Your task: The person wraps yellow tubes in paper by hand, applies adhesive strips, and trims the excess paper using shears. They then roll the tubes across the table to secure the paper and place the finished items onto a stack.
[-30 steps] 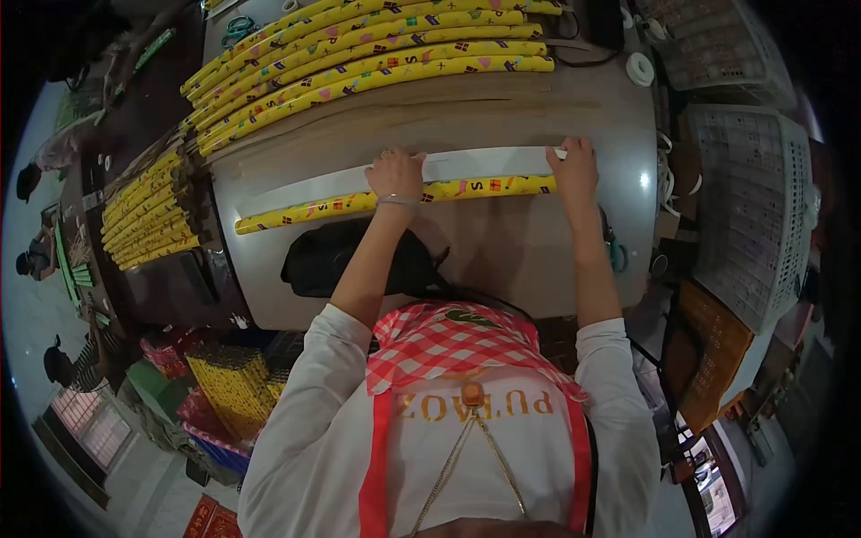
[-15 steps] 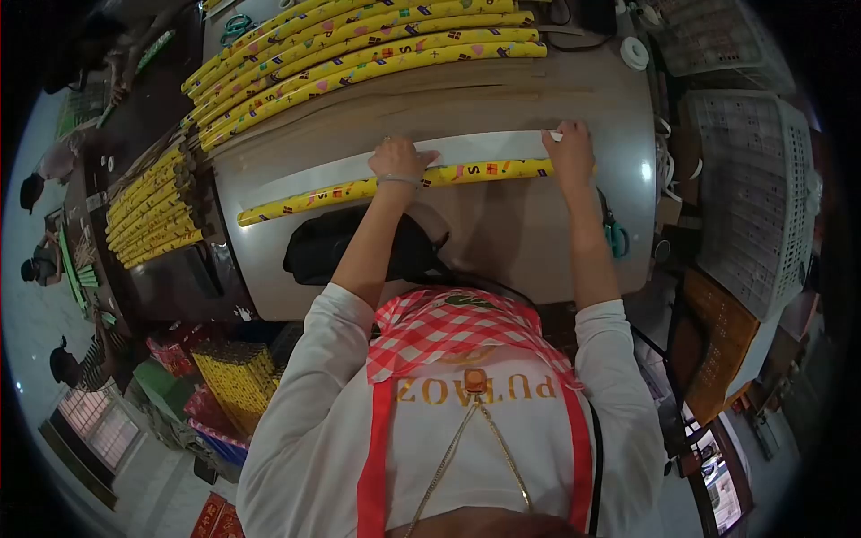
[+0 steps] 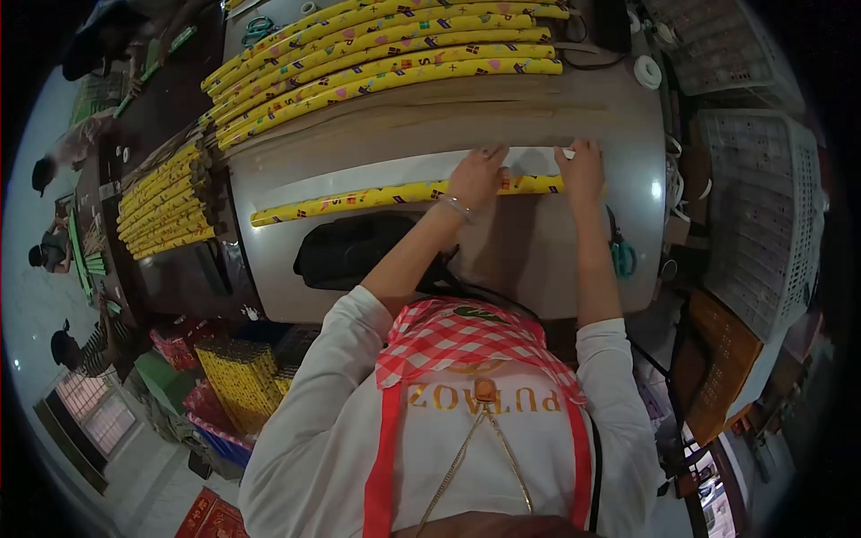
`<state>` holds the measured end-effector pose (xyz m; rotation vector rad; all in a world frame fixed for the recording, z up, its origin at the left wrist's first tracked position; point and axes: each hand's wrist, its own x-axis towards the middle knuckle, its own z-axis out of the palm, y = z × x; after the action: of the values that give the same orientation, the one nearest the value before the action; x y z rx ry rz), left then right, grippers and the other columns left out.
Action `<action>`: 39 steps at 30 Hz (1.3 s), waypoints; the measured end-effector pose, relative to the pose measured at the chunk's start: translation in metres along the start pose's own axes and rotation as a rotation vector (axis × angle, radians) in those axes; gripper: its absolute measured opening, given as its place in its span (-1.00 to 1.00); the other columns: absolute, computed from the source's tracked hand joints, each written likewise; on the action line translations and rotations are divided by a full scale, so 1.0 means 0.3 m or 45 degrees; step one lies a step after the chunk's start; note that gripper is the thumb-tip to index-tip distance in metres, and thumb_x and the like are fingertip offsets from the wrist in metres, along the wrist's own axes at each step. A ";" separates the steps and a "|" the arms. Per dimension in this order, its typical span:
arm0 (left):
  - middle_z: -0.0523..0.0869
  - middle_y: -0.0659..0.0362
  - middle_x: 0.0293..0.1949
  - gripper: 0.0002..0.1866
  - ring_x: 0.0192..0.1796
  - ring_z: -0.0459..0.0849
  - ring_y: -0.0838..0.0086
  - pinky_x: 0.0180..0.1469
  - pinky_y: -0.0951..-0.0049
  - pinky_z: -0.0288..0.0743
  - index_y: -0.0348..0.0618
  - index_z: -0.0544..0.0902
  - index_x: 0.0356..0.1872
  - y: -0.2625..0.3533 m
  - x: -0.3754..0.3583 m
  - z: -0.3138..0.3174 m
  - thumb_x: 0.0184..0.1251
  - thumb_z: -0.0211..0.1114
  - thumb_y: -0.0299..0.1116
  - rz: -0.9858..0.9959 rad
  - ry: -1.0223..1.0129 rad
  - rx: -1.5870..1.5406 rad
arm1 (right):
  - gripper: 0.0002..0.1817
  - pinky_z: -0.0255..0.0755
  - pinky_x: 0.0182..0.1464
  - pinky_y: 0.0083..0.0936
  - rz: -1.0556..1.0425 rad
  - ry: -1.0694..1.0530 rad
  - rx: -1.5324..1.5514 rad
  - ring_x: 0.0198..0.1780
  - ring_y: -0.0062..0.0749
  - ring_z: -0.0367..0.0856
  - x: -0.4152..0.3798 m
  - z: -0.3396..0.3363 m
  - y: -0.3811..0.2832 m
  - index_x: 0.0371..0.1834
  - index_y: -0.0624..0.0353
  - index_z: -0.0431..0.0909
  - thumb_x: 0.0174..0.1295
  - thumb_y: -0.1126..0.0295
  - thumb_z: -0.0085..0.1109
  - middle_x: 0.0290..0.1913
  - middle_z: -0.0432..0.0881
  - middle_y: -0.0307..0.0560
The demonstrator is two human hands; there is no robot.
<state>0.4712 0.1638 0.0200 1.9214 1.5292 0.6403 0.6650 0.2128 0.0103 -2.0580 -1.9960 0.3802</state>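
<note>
The left hand (image 3: pixel 475 179) and the right hand (image 3: pixel 583 170) both press down on a long yellow roll (image 3: pixel 377 197) that lies across the middle of the frame on the grey surface (image 3: pixel 538 260). The two hands sit close together at the right end of the roll, fingers spread flat over it and onto the white sheet (image 3: pixel 359 175) that runs along its far side. Neither grip closes around anything: the palms and fingers simply lie on the roll and the sheet, and the left wrist carries a bracelet.

The roll stretches from the centre left of the frame to just under the right hand. A black bag (image 3: pixel 359 251) lies on the surface just below the roll, near the left forearm. A stack of similar yellow rolls (image 3: pixel 386 54) fills the upper part of the frame, and another stack (image 3: pixel 166 206) lies at the left. Scissors (image 3: pixel 621 258) with blue-green handles lie at the right edge of the surface, and white baskets (image 3: pixel 762 206) stand at the right.
</note>
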 end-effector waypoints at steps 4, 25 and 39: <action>0.48 0.03 -0.04 -0.65 0.04 0.43 0.20 0.01 0.32 0.41 -0.31 0.46 -0.08 0.023 0.012 0.027 0.22 0.07 -0.24 -0.134 -0.084 0.157 | -0.69 0.38 -0.20 -0.24 0.018 -0.050 0.049 -0.17 -0.03 0.43 0.015 0.013 0.015 -0.40 0.25 0.46 -0.02 0.21 0.22 -0.26 0.45 0.02; 0.63 0.04 -0.27 -0.76 -0.17 0.60 0.29 -0.15 0.38 0.45 -0.24 0.59 -0.18 -0.278 -0.150 -0.231 0.17 0.18 -0.33 -0.420 -0.004 -0.479 | -0.69 0.38 -0.09 -0.22 0.117 -0.072 0.021 -0.10 -0.01 0.41 0.003 -0.011 -0.015 -0.32 0.29 0.48 -0.01 0.26 0.21 -0.19 0.44 0.07; 0.63 -0.06 -0.46 -0.79 -0.34 0.60 0.05 -0.25 0.15 0.46 -0.19 0.52 -0.29 0.031 0.199 0.211 0.09 0.19 -0.31 -0.448 0.148 -0.057 | -0.70 0.40 -0.11 -0.23 0.101 -0.058 0.000 -0.13 -0.04 0.44 0.016 -0.019 -0.025 -0.35 0.31 0.47 -0.04 0.31 0.25 -0.20 0.43 0.06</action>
<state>0.5346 0.2110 -0.0178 1.5506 1.8514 0.6299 0.6601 0.2179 0.0182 -2.1524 -1.9434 0.4463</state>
